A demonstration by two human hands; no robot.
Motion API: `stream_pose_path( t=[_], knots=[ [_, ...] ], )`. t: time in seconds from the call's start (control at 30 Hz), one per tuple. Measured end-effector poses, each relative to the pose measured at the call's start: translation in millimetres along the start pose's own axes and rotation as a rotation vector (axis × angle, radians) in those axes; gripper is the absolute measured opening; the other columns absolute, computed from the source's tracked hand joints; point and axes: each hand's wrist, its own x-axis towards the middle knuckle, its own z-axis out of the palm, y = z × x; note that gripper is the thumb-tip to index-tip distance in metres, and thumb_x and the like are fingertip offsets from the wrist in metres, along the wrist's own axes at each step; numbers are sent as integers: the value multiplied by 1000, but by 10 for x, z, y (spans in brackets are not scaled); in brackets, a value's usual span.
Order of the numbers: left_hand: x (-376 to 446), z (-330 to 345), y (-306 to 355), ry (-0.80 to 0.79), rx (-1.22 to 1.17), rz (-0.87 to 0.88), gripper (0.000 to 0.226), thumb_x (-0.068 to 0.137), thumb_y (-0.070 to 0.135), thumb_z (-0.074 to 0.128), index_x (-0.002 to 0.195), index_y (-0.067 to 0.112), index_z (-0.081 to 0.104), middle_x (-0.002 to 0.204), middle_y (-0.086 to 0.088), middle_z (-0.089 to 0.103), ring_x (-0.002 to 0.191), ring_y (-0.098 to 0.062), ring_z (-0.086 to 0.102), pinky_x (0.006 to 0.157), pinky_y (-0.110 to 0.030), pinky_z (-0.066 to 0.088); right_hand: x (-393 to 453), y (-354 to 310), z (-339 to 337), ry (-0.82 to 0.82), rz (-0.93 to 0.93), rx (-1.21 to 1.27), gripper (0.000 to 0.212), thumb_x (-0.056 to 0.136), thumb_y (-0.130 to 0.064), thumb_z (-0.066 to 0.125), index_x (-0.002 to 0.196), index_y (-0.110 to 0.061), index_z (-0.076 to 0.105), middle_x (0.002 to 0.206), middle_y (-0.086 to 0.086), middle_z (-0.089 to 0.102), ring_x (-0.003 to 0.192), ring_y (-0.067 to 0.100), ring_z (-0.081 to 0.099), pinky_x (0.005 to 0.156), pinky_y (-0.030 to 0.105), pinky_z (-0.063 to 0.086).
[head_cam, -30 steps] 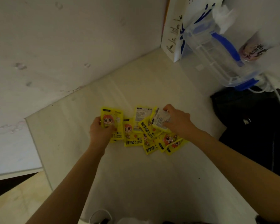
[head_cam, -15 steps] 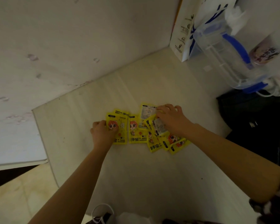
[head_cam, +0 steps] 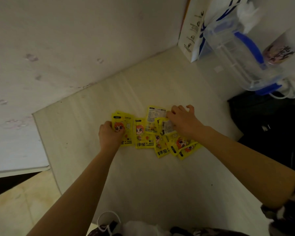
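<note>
Pale wood-grain table (head_cam: 143, 176) in a corner, white wall (head_cam: 75, 40) behind and to the left. Dim light.

Yellow hand-warmer packets (head_cam: 144, 138) lie flat in a loose row mid-table, between the two hands. They show a cartoon face with orange hair and the print "HAND WARMER". The leftmost packet (head_cam: 127, 120) is face up and upright, with a second one just beside it, edges touching. A back-side-up packet (head_cam: 156, 114) shows its white label and sits slightly further back. The right end is a fanned overlap of several packets (head_cam: 179, 144), tilted.

The left hand (head_cam: 109, 135) has its grip clamped on the leftmost packet: fingers curled at its left edge, thumb on the printed face.

The right hand (head_cam: 183, 121) is knuckles up, fingers bent down onto the label-side packets at the top of the fan. The thumb is hidden, so I cannot tell if that grip pinches one or only presses.

A clear jug (head_cam: 235, 53) with a blue handle and a white paper bag (head_cam: 192, 28) are at the far right corner. A black bag (head_cam: 271, 125) sits at the table's right edge, with a white cable (head_cam: 279, 97) above it.
</note>
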Motion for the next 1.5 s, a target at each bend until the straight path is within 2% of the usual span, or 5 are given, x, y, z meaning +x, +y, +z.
stream_pose_path(
  t=[0.2,0.53,0.93,1.3,1.5],
  knots=[
    [-20,-83,2,13,-146,-43,20,75,19,73,87,14,58,93,-11,67,83,-30,67,74,-48,58,-60,130,-117,61,141,131,29,96,-23,47,124,-18,49,120,5,47,112,28,48,104,50,23],
    [-117,-119,223,-13,-353,-99,35,75,11,75,99,15,49,83,4,56,73,-19,62,60,-35,55,-408,352,-144,-50,348,293,7,95,-22,44,97,-15,42,89,3,52,97,29,55,77,36,22],
    [-298,275,553,-213,-439,-95,40,77,4,75,111,12,54,95,-4,63,69,-14,64,55,-29,51,-758,336,-121,-247,328,532,34,90,-26,59,116,-4,51,121,13,56,105,29,57,82,35,47],
    [-180,512,666,-248,-259,-74,23,75,8,76,82,21,58,94,-8,68,85,-28,69,78,-50,58,-778,339,19,-170,498,785,46,89,-25,62,130,-8,49,128,13,56,113,29,56,87,32,47],
    [-213,552,744,-220,-150,-55,29,74,12,77,92,17,55,95,-8,65,87,-31,68,78,-50,58,-758,305,133,-131,572,842,40,89,-24,62,123,-7,50,125,14,56,105,26,57,73,26,41]
  ],
)
